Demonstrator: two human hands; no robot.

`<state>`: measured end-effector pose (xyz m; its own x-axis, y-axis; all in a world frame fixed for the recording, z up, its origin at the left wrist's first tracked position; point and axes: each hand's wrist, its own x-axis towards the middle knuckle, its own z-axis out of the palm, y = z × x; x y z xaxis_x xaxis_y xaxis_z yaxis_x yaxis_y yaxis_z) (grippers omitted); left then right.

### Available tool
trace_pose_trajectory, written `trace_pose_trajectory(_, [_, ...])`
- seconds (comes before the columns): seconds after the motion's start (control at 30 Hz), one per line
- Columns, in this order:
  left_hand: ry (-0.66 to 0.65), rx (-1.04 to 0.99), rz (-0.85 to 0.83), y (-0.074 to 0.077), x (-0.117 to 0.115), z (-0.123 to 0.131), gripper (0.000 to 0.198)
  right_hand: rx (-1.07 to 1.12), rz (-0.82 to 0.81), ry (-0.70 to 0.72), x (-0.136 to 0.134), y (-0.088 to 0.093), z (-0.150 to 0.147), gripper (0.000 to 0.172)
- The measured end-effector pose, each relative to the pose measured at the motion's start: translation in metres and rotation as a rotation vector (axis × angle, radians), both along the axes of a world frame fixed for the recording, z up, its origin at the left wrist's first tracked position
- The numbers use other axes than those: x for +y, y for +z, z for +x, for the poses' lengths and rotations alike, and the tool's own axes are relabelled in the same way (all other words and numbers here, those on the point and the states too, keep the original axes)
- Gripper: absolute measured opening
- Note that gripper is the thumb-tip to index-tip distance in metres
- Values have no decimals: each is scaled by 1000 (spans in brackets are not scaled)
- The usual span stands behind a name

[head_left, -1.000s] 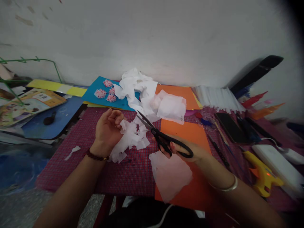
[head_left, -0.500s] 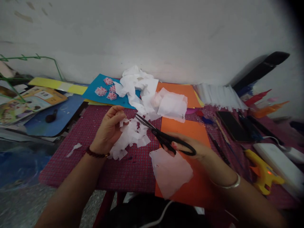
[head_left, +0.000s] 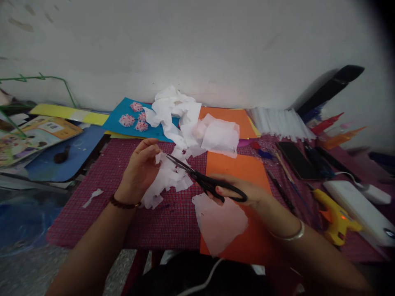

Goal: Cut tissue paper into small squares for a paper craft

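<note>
My left hand pinches a small piece of white tissue paper between thumb and fingers. Black-handled scissors are held in my right hand, with fingers through the loops. Their blade tips point left and reach close to the pinched paper; whether they touch it I cannot tell. Beneath the blades, torn white paper scraps lie heaped on the plaid cloth. Below my right hand a pale pink tissue sheet rests partly on an orange sheet.
Pink-and-white fluffy flowers lie on a blue sheet, beside crumpled white paper. A stack of pale tissue squares is behind. On the right are a phone, a yellow glue gun with a lit light, and a white power strip.
My right hand has brought the scissors left, closer to the paper in my left hand. The blades look nearer together. The whole view has shifted slightly.
</note>
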<state>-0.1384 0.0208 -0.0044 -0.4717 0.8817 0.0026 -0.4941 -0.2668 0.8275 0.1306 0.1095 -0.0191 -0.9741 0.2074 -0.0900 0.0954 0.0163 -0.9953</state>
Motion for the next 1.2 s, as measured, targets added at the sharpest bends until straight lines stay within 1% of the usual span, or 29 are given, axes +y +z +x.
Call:
trace_pose_trajectory(0.07, [34,29,5,-2,1,1,29,8,-7,23,-1,-3,-1,58])
trace_pose_trajectory(0.17, [38,85,34,-5,2,2,39,42,-31,43,-1,-6,-4,59])
trace_pose_trajectory(0.33, [26,152,71,-7,2,1,41,55,-76,32,-1,-6,-4,60])
trace_pose_trajectory(0.53, [82,238,114,-10,3,1,37,66,-77,21,-1,-6,-4,55])
trace_pose_trajectory(0.7, [98,330,148,-15,3,5,35,71,-128,17,-2,-8,-5,59])
trace_pose_trajectory(0.77, [100,346,150,-15,3,8,29,66,-141,12,-2,-8,-5,58])
trace_pose_trajectory(0.83, [97,331,166,-14,2,9,18,74,-142,19,-3,-8,-5,58])
trace_pose_trajectory(0.87, [92,318,177,-14,2,10,17,83,-140,27,-3,-8,-5,58])
trace_pose_trajectory(0.97, [73,299,197,-12,2,11,21,109,-117,50,-2,-10,-6,59])
trace_pose_trajectory(1.07, [52,310,173,-10,1,12,33,100,-96,66,-2,-11,-7,59])
trace_pose_trajectory(1.2, [27,331,161,-7,-2,15,40,85,-77,78,-2,-10,-6,59])
